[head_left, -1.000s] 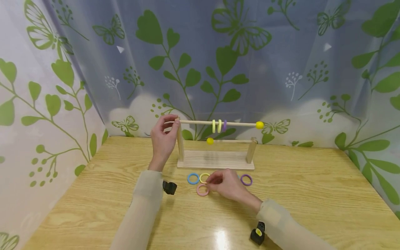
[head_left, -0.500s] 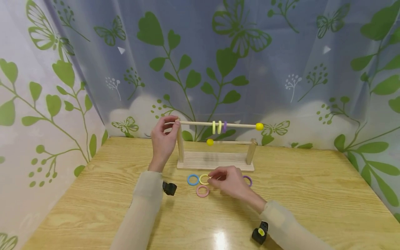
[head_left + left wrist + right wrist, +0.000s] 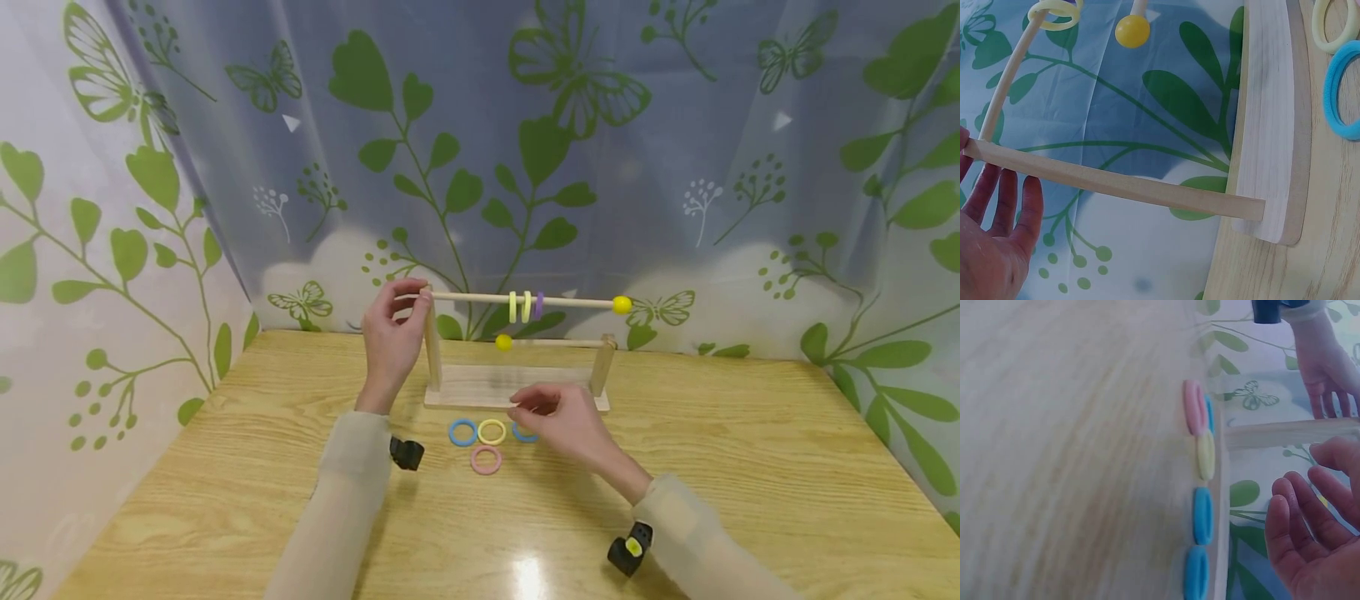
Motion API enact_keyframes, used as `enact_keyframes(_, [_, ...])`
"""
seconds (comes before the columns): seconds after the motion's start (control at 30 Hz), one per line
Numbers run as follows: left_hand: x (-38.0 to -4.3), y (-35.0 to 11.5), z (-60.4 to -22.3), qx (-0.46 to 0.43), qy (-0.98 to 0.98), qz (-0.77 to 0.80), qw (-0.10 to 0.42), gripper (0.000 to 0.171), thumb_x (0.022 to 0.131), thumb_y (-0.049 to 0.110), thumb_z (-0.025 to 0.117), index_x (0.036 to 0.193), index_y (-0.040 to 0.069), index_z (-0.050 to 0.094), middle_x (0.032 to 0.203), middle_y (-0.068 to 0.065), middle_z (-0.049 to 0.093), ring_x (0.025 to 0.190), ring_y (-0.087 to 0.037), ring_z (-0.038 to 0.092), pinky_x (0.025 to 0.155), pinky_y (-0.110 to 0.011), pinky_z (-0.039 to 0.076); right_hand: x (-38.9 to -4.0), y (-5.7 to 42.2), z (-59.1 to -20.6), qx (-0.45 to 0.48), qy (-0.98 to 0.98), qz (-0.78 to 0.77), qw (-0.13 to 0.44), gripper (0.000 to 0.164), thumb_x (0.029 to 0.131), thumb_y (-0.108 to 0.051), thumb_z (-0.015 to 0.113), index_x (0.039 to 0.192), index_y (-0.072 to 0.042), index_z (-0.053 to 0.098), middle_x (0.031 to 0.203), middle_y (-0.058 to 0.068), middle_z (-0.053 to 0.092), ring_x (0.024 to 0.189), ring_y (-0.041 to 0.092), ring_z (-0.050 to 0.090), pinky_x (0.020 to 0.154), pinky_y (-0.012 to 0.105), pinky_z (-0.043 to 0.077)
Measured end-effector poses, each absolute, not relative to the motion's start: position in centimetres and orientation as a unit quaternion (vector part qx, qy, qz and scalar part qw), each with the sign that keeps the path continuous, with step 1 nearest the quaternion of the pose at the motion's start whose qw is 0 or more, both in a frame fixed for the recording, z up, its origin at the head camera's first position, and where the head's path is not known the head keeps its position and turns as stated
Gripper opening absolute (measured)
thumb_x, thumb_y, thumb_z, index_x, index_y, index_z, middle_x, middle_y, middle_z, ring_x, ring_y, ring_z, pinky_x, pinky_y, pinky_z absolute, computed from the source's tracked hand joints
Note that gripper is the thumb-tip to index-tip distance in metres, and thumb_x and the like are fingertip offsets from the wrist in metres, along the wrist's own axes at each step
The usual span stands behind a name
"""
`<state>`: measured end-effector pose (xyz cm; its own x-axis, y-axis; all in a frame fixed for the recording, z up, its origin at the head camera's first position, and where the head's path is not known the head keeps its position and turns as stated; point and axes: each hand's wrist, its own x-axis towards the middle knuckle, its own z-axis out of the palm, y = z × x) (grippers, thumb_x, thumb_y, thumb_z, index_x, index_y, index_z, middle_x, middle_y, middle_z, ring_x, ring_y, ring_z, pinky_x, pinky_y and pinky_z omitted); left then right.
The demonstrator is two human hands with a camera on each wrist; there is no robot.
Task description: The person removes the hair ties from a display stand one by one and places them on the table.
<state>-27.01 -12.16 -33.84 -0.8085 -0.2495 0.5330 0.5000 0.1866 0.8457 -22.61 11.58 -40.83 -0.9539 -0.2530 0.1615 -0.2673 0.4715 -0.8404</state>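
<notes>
My left hand (image 3: 393,333) grips the top of the left post of a wooden stand (image 3: 517,382), thumb in front and fingers behind. Two pale yellow hair ties (image 3: 527,307) and a purple hair tie (image 3: 538,306) hang on its upper rod. My right hand (image 3: 568,423) hovers over the hair ties at the stand's front, fingers loosely bent, no hair tie visible between them. Left of it lie a blue hair tie (image 3: 462,432), a yellow one (image 3: 492,432) and a pink one (image 3: 486,460). It partly covers another blue hair tie (image 3: 525,433). The right wrist view shows a further blue hair tie (image 3: 1196,573).
The stand's lower rod points left from the shorter right post (image 3: 603,367) and ends in a yellow ball (image 3: 504,342). Another yellow ball (image 3: 622,305) tips the upper rod. A patterned curtain (image 3: 480,167) hangs behind the wooden table (image 3: 225,483).
My right hand has moved right and slightly away from me, uncovering the yellow hair tie and part of a blue one. It now hides the purple one on the table. My left hand stays put.
</notes>
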Motion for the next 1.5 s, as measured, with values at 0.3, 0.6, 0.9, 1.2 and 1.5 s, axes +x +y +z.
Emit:
enact_keyframes(0.3, [-26.9,-12.3,-34.0,-0.084,-0.710,-0.634,0.295,0.020,0.099,0.006,0.064,0.115,-0.006,0.067,0.112,-0.026,0.067,0.100,-0.040,0.065,0.070,-0.009,0.050,-23.1,12.4,-39.7,0.147,-0.850,0.504,0.030,0.018,0.090,-0.019,0.078,0.105,-0.008,0.079,0.094,0.005,0.080,0.081,0.012,0.070,0.074,0.024,0.056])
enact_keyframes(0.6, [-27.0,-12.3,-34.1,-0.087,-0.710,-0.632,0.298,0.019,0.099,0.005,0.063,0.115,-0.006,0.068,0.112,-0.026,0.067,0.100,-0.039,0.065,0.070,-0.010,0.050,-23.6,12.9,-38.5,0.119,-0.841,0.525,0.055,0.022,0.092,-0.025,0.077,0.110,-0.011,0.078,0.097,0.006,0.079,0.085,0.012,0.072,0.069,0.025,0.058])
enact_keyframes(0.9, [-27.0,-12.2,-34.0,-0.089,-0.709,-0.631,0.301,0.020,0.099,0.006,0.064,0.115,-0.006,0.068,0.111,-0.026,0.068,0.099,-0.037,0.066,0.070,-0.009,0.051,-24.6,13.0,-37.4,0.124,-0.826,0.535,0.126,0.022,0.091,-0.025,0.078,0.108,-0.011,0.078,0.093,0.010,0.079,0.079,0.009,0.070,0.063,0.023,0.056])
enact_keyframes(1.2, [-27.2,-12.2,-33.9,-0.090,-0.704,-0.639,0.297,0.020,0.099,0.005,0.064,0.115,-0.007,0.068,0.111,-0.026,0.067,0.097,-0.034,0.065,0.069,-0.010,0.051,-25.4,12.4,-36.7,0.116,-0.822,0.528,0.179,0.017,0.091,-0.024,0.079,0.102,-0.012,0.079,0.091,0.008,0.079,0.077,0.006,0.069,0.070,0.018,0.054])
enact_keyframes(1.5, [-27.1,-12.1,-33.8,-0.090,-0.703,-0.639,0.299,0.019,0.099,0.004,0.064,0.114,-0.007,0.067,0.111,-0.027,0.067,0.098,-0.037,0.065,0.069,-0.009,0.051,-26.0,11.8,-36.4,0.081,-0.811,0.535,0.223,0.017,0.090,-0.025,0.078,0.101,-0.012,0.080,0.091,0.008,0.079,0.076,0.005,0.068,0.067,0.016,0.053])
